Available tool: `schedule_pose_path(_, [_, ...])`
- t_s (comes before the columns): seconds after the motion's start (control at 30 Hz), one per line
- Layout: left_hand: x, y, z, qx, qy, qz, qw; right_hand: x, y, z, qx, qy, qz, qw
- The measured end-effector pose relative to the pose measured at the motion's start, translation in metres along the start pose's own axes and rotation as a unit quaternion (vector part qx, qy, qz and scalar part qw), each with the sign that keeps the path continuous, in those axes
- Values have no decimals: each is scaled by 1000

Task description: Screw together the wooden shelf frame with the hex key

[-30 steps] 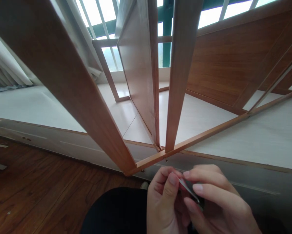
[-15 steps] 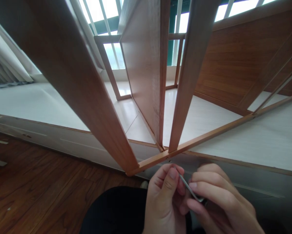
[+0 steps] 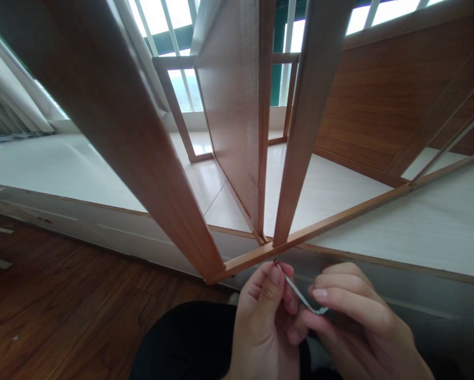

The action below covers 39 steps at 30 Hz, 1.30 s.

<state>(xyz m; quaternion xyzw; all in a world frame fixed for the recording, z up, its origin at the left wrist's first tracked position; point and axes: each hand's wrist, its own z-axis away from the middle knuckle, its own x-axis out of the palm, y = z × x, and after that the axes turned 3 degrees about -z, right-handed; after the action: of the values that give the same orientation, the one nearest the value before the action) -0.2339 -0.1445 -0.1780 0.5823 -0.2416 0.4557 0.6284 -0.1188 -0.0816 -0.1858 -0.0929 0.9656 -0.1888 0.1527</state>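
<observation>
Both hands pinch a thin metal hex key (image 3: 298, 292) low in the middle of the view. My left hand (image 3: 266, 322) grips its upper end between thumb and fingers. My right hand (image 3: 359, 324) holds the bent lower end. The key's tip points up at the underside of a wooden rail (image 3: 332, 224) of a brown wooden frame, just under the joint where an upright slat (image 3: 300, 137) and a wide wooden panel (image 3: 233, 105) meet the rail. Whether the tip touches the rail is unclear.
A thick wooden beam (image 3: 114, 132) slants across the left. The frame stands on a white platform (image 3: 419, 221) above a dark wooden floor (image 3: 63, 311). A brown panel (image 3: 383, 100) leans at the right. Window bars and curtains are behind. My dark-clothed knee (image 3: 181, 343) is below.
Both hands have risen with the hex key, bringing its tip close under the rail joint. The view has tilted slightly since one second ago.
</observation>
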Motion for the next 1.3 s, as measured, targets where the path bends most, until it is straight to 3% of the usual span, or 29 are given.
schedule_pose_path(0.8, [-1, 0, -2, 7, -14, 9, 1000, 19, -5, 8, 82, 86, -48, 992])
schedule_pose_path(1.1, [5, 2, -1, -10, -18, -2, 1000, 24, -12, 9, 151, 97, -98, 979])
schedule_pose_path(1.3, [4, 1, -2, 0, -18, -10, 1000, 26, -15, 7, 154, 82, -99, 980])
